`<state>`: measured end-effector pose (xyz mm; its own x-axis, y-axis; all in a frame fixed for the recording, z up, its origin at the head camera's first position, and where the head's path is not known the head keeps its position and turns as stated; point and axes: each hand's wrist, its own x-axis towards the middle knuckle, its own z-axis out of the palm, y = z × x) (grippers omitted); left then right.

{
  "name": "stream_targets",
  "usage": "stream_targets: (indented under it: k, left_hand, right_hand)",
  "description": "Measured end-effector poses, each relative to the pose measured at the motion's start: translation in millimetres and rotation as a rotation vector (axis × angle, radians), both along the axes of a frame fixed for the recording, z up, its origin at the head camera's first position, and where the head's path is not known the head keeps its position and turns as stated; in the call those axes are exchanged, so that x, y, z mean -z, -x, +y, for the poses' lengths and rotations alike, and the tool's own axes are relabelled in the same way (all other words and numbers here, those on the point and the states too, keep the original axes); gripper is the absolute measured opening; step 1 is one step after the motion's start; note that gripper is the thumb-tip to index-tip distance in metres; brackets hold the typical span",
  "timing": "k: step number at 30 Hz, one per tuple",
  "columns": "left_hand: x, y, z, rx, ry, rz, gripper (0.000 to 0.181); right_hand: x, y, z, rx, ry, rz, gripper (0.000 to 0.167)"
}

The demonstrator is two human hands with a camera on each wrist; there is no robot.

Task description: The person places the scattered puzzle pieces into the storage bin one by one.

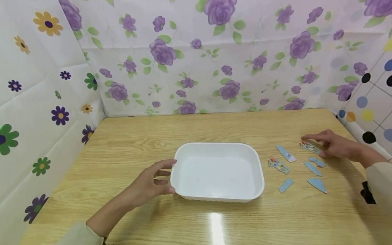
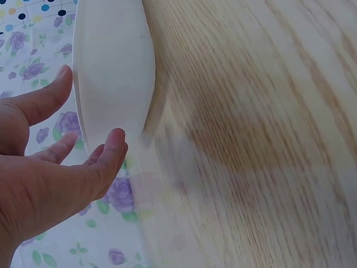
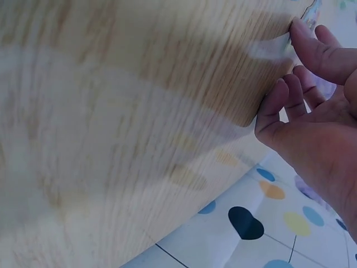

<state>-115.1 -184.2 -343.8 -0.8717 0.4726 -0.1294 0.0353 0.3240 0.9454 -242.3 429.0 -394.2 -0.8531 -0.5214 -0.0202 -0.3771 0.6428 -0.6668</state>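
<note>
In the head view, a white rectangular plastic basin (image 1: 217, 177) stands on the table. My left hand (image 1: 150, 182) is at its left side, fingers spread and slightly bent, index and thumb tips at the rim. The left wrist view shows this hand (image 2: 61, 151) beside the basin's wall (image 2: 114, 72). At the right, my right hand (image 1: 337, 146) holds a flat piece with a multicoloured pattern (image 1: 309, 147) by its ends, between index finger and thumb. In the right wrist view, that hand's thumb (image 3: 321, 58) meets the piece's edge; the piece is mostly out of frame.
Several flat pieces lie between the basin and my right hand: another multicoloured one (image 1: 278, 165), a blue strip (image 1: 286, 153), a small blue one (image 1: 286, 185) and a blue triangle (image 1: 318, 185). A black object (image 1: 367, 193) is by the right sleeve. Patterned sheets (image 1: 183, 61) surround the wooden table (image 1: 137, 136).
</note>
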Motion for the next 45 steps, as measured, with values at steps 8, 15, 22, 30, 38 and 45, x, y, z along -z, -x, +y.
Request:
stream_targets:
  k: [8, 15, 22, 30, 38, 45]
  left_hand:
    - [7.1, 2.2, 2.3, 0.020, -0.054, -0.053, 0.080]
    - [13.5, 5.0, 1.6, -0.021, -0.061, -0.111, 0.083]
    - [16.9, 3.6, 2.2, -0.054, -0.077, -0.150, 0.080]
    - [20.1, 2.9, 4.8, -0.071, -0.119, -0.172, 0.080]
    - [20.2, 3.4, 4.1, -0.066, -0.118, -0.182, 0.083]
    - [21.0, 4.2, 4.2, -0.076, -0.122, -0.185, 0.083]
  right_hand:
    - [-2.1, -2.7, -1, 0.036, -0.038, -0.079, 0.075]
    - [-1.0, -3.3, -4, 0.089, -0.047, -0.080, 0.068]
    - [-3.0, -2.9, -6, 0.144, -0.080, -0.146, 0.062]
    - [0.3, -3.8, -4, 0.171, -0.053, -0.153, 0.063]
    - [2.7, 0.1, -2, 0.116, 0.007, -0.131, 0.062]
    - [-2.5, -0.2, -1, 0.092, 0.019, -0.133, 0.060]
